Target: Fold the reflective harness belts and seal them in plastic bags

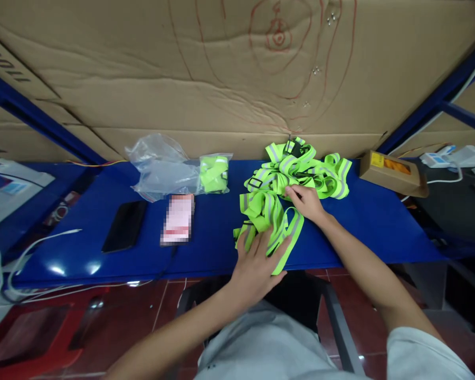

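A tangled pile of neon-green reflective straps (301, 171) lies on the blue table (206, 248), right of centre. A bundle of the same straps (263, 211) lies nearer the front edge. My left hand (257, 264) lies flat on that bundle's lower part, fingers spread. My right hand (306, 201) rests on the straps between bundle and pile, fingers curled on the green webbing; how firmly it grips is unclear.
A clear plastic bag (158, 166) and a small bag of packed green straps (214, 173) sit at the back left. A black phone (124, 226) and a second phone (177, 219) lie nearby. A cardboard box (391, 171) sits right. Cardboard sheets form the back wall.
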The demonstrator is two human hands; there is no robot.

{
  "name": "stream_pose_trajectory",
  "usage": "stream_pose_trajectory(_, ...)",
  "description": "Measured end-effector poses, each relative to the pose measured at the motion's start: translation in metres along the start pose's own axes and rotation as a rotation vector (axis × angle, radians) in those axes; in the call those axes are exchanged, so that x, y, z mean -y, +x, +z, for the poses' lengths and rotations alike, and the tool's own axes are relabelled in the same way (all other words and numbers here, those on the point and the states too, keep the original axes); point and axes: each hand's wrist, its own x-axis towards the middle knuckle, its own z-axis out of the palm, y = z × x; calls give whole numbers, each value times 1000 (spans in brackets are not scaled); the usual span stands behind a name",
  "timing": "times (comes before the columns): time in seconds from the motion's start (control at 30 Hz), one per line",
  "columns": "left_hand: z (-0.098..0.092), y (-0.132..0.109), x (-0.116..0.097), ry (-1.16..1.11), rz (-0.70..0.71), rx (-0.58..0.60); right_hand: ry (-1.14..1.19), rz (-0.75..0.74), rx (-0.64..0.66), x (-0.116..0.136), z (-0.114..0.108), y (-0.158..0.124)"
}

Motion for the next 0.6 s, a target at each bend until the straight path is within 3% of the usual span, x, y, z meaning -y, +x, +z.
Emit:
stream_pose_trajectory(0.13,7,-5,-14,35,191,57,14,-7,-24,3,-7,2)
stream_pose_trajectory(0.3,10,3,-10,-55,290,172,147,-107,-60,26,-27,1)
stream_pose_trajectory(0.4,4,13,-2,-117,310,231,246,-283,83,44,-28,-6)
stream_pose_trajectory(0.5,-12,29,13,-290,396,238,74,-414,286,52,-19,-12)
stream_pose_trajectory(0.6,-29,53,35,-536,421,183,-113,-462,355,49,-9,-15)
